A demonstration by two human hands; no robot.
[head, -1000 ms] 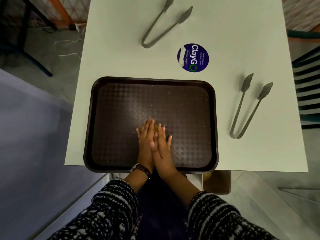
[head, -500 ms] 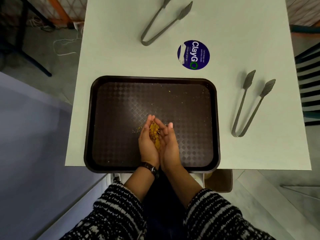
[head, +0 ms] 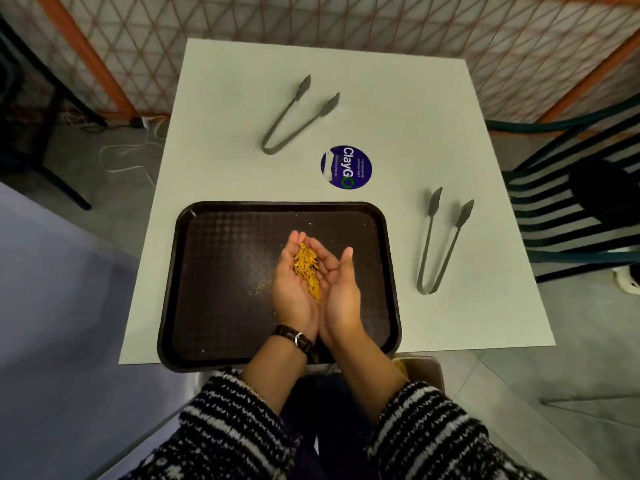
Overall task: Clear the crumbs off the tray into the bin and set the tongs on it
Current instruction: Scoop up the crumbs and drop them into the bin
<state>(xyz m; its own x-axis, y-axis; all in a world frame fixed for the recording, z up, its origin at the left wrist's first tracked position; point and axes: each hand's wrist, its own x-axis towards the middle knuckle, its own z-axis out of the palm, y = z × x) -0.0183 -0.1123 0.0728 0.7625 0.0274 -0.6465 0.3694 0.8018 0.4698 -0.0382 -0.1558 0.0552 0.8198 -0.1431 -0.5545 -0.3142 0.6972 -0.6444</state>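
A dark brown tray [head: 214, 271] lies at the near edge of the white table [head: 450, 133]. Above its middle, my left hand [head: 292, 292] and my right hand [head: 343, 296] are cupped side by side, palms up, carrying a heap of yellow crumbs [head: 306, 268]. A few loose crumbs [head: 259, 289] lie on the tray to the left of my hands. One pair of grey tongs [head: 440, 244] rests on the table right of the tray. A second pair of tongs [head: 294, 119] lies farther back. The brown bin [head: 420, 370] shows below the table edge by my right forearm.
A round blue sticker [head: 346, 167] is on the table behind the tray. A dark slatted chair [head: 571, 216] stands at the right. A lattice fence [head: 311, 19] runs behind the table. White cables [head: 124, 150] lie on the floor at the left.
My hands went from pressed together flat on the tray to cupped, palms up, lifting the crumbs. The camera has tilted up, showing more of the table.
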